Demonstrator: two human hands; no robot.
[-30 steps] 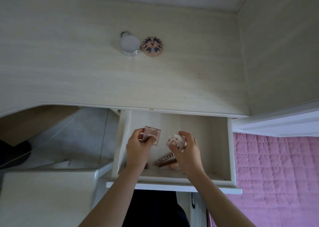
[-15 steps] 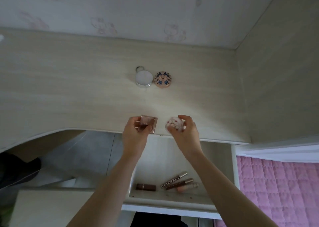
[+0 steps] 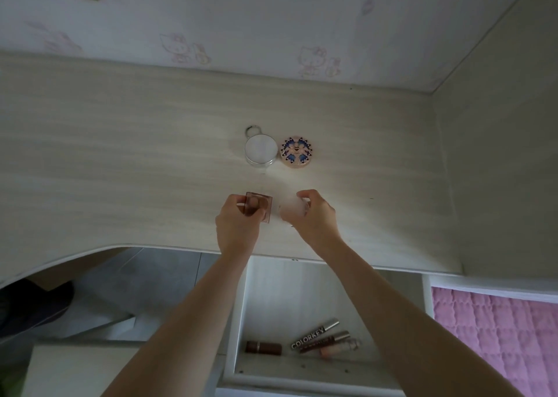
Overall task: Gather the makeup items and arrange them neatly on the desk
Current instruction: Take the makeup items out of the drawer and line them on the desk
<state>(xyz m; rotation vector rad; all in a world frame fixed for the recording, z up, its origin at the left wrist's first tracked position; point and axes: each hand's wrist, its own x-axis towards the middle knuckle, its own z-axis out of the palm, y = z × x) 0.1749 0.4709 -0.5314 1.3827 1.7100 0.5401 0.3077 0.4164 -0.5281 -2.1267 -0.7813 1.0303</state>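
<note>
Pale wood-grain desk (image 3: 120, 155) carries two round makeup pieces side by side near its middle: a silver-rimmed white compact (image 3: 261, 150) with a small ring at its far edge, and just to its right a pink compact (image 3: 297, 154) with a blue patterned lid. Nearer the person, the left hand (image 3: 238, 224) has its fingers pinched on a square brownish translucent case (image 3: 259, 206), one flat side tipped slightly toward the right hand (image 3: 314, 218), whose fingers are curled round a pale round item (image 3: 292, 210) that is blurred. Both held pieces sit low over the desk, close together; contact with the surface cannot be told. Below the desk edge, the open drawer (image 3: 271, 291) holds a dark brown lipstick (image 3: 263, 347) lying left to right, and three slim tubes (image 3: 324, 336) lying together, angled up toward the right.
</note>
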